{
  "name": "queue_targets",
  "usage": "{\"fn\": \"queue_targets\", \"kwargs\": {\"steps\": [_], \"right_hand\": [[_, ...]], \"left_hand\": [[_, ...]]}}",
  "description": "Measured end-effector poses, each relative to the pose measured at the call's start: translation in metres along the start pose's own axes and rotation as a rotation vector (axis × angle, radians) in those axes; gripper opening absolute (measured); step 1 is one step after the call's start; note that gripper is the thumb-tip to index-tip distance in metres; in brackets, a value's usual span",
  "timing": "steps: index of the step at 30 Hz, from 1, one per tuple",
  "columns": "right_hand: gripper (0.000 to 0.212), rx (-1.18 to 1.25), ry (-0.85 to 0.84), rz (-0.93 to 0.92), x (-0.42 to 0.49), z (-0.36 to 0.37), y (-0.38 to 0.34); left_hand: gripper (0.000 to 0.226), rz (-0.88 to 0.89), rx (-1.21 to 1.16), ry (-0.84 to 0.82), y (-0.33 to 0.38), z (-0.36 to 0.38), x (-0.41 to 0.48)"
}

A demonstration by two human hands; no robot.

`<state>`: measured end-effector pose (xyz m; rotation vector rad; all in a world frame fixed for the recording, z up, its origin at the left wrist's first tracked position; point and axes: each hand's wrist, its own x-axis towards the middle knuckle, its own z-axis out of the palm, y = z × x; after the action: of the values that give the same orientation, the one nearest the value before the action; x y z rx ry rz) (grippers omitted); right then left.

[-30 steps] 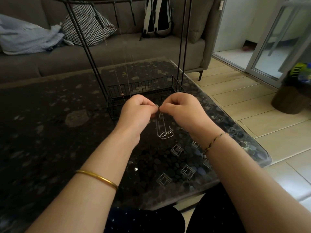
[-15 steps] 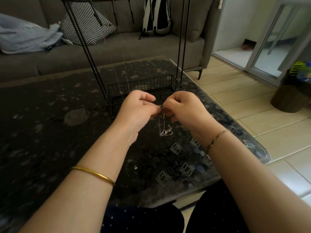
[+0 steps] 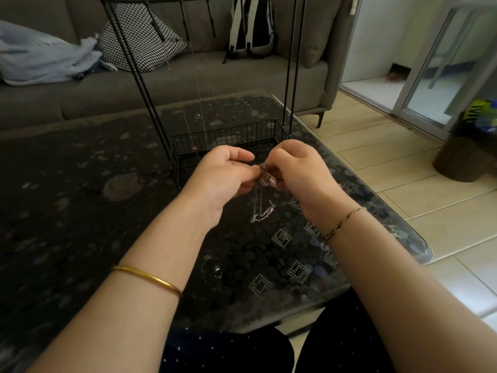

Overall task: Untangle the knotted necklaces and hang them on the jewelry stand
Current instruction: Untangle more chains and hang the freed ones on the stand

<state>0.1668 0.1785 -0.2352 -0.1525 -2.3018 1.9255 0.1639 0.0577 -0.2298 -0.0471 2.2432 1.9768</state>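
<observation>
A thin silver necklace (image 3: 262, 215) hangs in a tangled loop between my two hands, a little above the dark table (image 3: 80, 211). My left hand (image 3: 223, 176) pinches its upper part from the left. My right hand (image 3: 298, 170) pinches the same spot from the right, fingertips nearly touching. Right behind my hands stands the black wire jewelry stand (image 3: 228, 138), with a basket base and tall legs. A fine gold chain (image 3: 195, 135) hangs from its top bar down to the basket.
A grey sofa (image 3: 188, 82) runs along the back with a checked cushion (image 3: 139, 41), a blue cloth and a backpack (image 3: 252, 25). The table's rounded right edge meets a tiled floor (image 3: 403, 170). A dark bin (image 3: 465, 154) stands at the right.
Both hands have lifted slightly and drawn closer together on the chain. The dangling loop has shifted and swung a little beneath them.
</observation>
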Motion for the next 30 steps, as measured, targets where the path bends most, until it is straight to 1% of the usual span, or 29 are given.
{"fn": "queue_targets", "kwargs": {"steps": [3, 5, 8, 12, 15, 18, 23, 27, 30], "right_hand": [[0.016, -0.025, 0.016, -0.007, 0.002, -0.0002, 0.0013], [0.013, -0.025, -0.011, 0.005, 0.0007, -0.0005, 0.0014], [0.01, 0.049, -0.121, 0.054, -0.0027, -0.0016, 0.0001], [0.015, 0.161, -0.246, 0.129, -0.006, -0.0042, -0.003], [0.017, 0.171, -0.294, 0.117, -0.0059, -0.0056, -0.0024], [0.005, 0.113, -0.291, 0.072, -0.0055, -0.0065, -0.0006], [0.01, 0.076, -0.212, 0.032, -0.0034, -0.0093, 0.0007], [0.015, 0.194, -0.204, 0.067, -0.0052, -0.0091, -0.0021], [0.016, 0.236, -0.215, 0.084, -0.0075, -0.0072, -0.0044]], "left_hand": [[0.014, -0.021, -0.017, -0.057, 0.001, 0.0004, -0.0011], [0.015, -0.014, -0.067, -0.058, 0.0013, 0.0007, -0.0015], [0.018, 0.005, -0.11, -0.024, 0.0013, 0.0001, -0.0022], [0.019, 0.02, -0.114, 0.022, -0.0009, -0.0048, -0.0013], [0.018, 0.011, -0.142, 0.06, -0.0019, -0.0071, -0.0001], [0.017, 0.005, -0.154, 0.073, -0.002, -0.0068, 0.0003], [0.017, -0.031, -0.173, 0.035, -0.0007, -0.0062, -0.0008], [0.019, -0.026, -0.106, 0.012, -0.0006, -0.0055, -0.0011], [0.023, 0.001, -0.09, 0.061, 0.0, -0.0067, -0.0015]]}}
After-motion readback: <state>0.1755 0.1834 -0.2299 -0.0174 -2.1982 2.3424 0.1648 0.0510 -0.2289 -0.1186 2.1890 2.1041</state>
